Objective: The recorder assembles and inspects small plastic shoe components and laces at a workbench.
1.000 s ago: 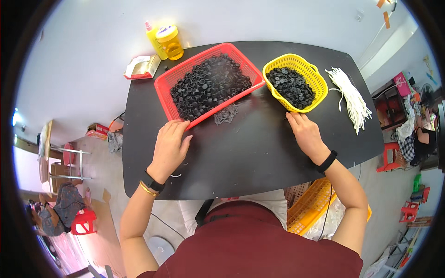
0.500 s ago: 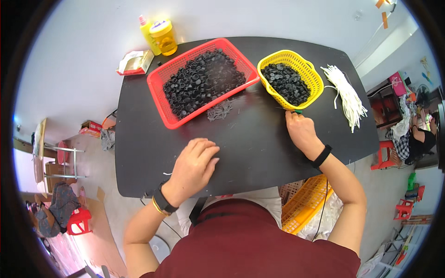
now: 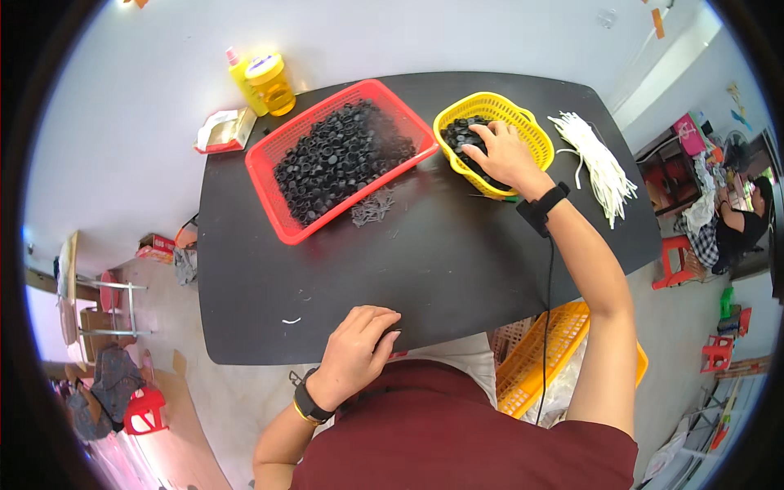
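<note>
My right hand (image 3: 508,153) reaches over the near side of a yellow basket (image 3: 540,140), its fingers apart above the small black round pieces (image 3: 460,137) inside. Down by the table's front edge, my left hand (image 3: 358,349) is closed, thumb against curled fingers. A dark bit shows at its fingertips, too small to name. A small green-ended item (image 3: 511,198) lies just in front of the yellow basket. To the left stands a red basket (image 3: 338,202) full of black cap-like pieces (image 3: 339,159). Thin dark sticks (image 3: 372,208) are heaped along its near edge.
A bundle of white cords (image 3: 600,170) lies at the right of the black table (image 3: 441,269). Yellow bottles (image 3: 269,84) and a tissue box (image 3: 226,131) stand at the back left. A short white scrap (image 3: 291,321) lies near the front. A person (image 3: 741,220) sits far right.
My right hand has left the green-ended item and moved up into the yellow basket, its fingers spreading. My left hand has drawn back toward my body, to the table's front edge.
</note>
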A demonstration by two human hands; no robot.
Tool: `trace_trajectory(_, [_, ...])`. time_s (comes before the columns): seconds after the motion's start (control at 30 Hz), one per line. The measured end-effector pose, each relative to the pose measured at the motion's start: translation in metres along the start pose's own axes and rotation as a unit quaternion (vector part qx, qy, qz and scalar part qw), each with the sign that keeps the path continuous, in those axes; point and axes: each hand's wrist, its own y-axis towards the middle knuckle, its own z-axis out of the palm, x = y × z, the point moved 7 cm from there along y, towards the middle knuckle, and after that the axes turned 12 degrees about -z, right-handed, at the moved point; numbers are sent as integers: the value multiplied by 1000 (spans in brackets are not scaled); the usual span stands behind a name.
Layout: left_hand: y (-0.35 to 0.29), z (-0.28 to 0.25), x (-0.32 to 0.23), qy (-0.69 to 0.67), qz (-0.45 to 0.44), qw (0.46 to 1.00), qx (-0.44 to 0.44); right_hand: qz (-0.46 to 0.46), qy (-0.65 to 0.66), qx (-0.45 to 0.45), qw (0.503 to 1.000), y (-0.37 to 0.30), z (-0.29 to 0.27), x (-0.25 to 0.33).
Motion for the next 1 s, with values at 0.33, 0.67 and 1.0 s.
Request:
trace_trajectory(0.33, [-15,-1,19,20,0,1000,-23,-54,-37,-2,998,-4,1,25])
trace_trajectory(0.67, [-18,7,26,30,-11,999,-18,-82,5,-1,997,-6,-2,28])
trace_trajectory(1.0, [-7,21,16,52,28,997,-39,-85,-3,-144,986,4,-20,-12])
